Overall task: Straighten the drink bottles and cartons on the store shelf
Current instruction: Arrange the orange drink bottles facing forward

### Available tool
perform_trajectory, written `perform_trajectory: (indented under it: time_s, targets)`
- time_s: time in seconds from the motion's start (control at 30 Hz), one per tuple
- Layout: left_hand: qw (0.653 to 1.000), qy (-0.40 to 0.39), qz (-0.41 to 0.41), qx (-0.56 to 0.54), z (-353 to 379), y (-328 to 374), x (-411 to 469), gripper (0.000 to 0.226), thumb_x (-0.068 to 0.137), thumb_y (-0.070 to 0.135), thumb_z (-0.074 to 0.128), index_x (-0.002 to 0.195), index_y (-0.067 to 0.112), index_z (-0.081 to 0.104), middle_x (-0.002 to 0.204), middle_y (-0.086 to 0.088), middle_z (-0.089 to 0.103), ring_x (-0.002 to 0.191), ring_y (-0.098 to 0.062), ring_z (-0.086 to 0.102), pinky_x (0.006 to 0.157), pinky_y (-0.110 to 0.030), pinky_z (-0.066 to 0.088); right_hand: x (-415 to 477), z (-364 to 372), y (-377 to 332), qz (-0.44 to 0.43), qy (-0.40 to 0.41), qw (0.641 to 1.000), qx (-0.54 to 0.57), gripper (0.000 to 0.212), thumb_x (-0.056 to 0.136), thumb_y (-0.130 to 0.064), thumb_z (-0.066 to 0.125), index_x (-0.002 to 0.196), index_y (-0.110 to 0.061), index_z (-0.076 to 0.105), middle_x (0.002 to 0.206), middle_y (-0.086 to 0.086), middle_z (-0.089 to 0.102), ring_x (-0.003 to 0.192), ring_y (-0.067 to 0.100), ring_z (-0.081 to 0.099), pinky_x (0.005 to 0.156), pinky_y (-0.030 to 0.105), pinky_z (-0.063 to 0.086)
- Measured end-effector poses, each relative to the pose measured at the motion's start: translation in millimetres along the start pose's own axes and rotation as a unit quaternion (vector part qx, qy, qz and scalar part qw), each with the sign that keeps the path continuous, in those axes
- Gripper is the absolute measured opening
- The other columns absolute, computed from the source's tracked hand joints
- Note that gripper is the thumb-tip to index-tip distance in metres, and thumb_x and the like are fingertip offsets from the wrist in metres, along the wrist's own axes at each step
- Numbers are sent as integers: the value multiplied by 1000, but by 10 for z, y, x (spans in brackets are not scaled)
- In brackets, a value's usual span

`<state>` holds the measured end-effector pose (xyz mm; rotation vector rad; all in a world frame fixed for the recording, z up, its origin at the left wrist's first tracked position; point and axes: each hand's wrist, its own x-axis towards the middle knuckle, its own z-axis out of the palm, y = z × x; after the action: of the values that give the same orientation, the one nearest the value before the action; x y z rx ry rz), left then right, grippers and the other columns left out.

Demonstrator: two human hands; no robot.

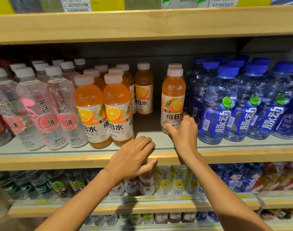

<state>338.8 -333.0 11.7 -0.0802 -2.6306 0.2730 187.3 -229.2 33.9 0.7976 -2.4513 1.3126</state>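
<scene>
Fingers (189,119) of the right hand (184,132) are curled round the lower right side of an orange vitamin B bottle (173,100), and the thumb lies across the bottom of its label. The hand covers the bottle's base. This bottle stands upright near the front edge of the middle shelf (242,145), right of centre, close against the blue-capped bottles (220,105). A second orange bottle stands directly behind it; only its white cap (175,65) shows.

The left hand (134,157) rests on the front edge of the same shelf. Its fingers are loosely bent, with the tips on the grey surface and the thumb across the wooden lip.

To the left, two more orange bottles (117,110) stand side by side at the front edge with rows behind them. Bare shelf lies between them and the gripped bottle. One orange bottle (143,90) stands alone toward the back edge of that bare stretch.

Clear bottles with pink labels (57,105) fill the left end of the shelf and lean outward in the wide-angle view; the leftmost are cut off by the frame. The blue-capped bottles run off the right edge.

The upper shelf (142,22) hides the rear rows in shadow. Price tags (75,5) above it are cropped and blurred. Bottles on the lower shelf (164,180) are partly hidden by both forearms, and their labels are hard to read.
</scene>
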Motion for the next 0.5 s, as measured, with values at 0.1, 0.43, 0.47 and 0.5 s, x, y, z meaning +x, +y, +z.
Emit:
perform_trajectory:
  time_s: [0.1, 0.43, 0.47, 0.5]
  targets:
    - [1000, 0, -3, -3, 3, -3, 0, 47, 95, 44, 43, 108, 4, 64, 106, -11, 63, 90, -25, 60, 71, -35, 52, 47, 45, -18, 11, 9, 1000, -18, 48, 84, -35, 69, 113, 0, 54, 111, 19, 57, 105, 35, 55, 78, 41, 47]
    - [1000, -6, -4, 1, -2, -5, -4, 47, 95, 45, 42, 109, 5, 63, 107, -10, 63, 91, -24, 61, 71, -33, 52, 286, 119, -18, 36, -32, 997, -54, 34, 88, -7, 64, 118, 5, 55, 112, 25, 61, 104, 40, 60, 82, 46, 54]
    - [1000, -6, -4, -1, -12, -2, -8, 48, 95, 45, 42, 109, 4, 63, 107, -10, 64, 90, -24, 61, 71, -33, 52, 307, 126, -23, 50, -37, 997, -55, 36, 89, -8, 62, 121, 3, 52, 115, 24, 60, 106, 39, 59, 84, 46, 53]
    - [1000, -7, -5, -4, -18, 0, -5, 48, 95, 44, 42, 109, 4, 64, 107, -10, 64, 91, -24, 61, 71, -33, 52, 332, 129, -33, 67, -38, 996, -47, 37, 90, -10, 61, 123, 1, 48, 117, 22, 59, 107, 38, 58, 86, 46, 52]
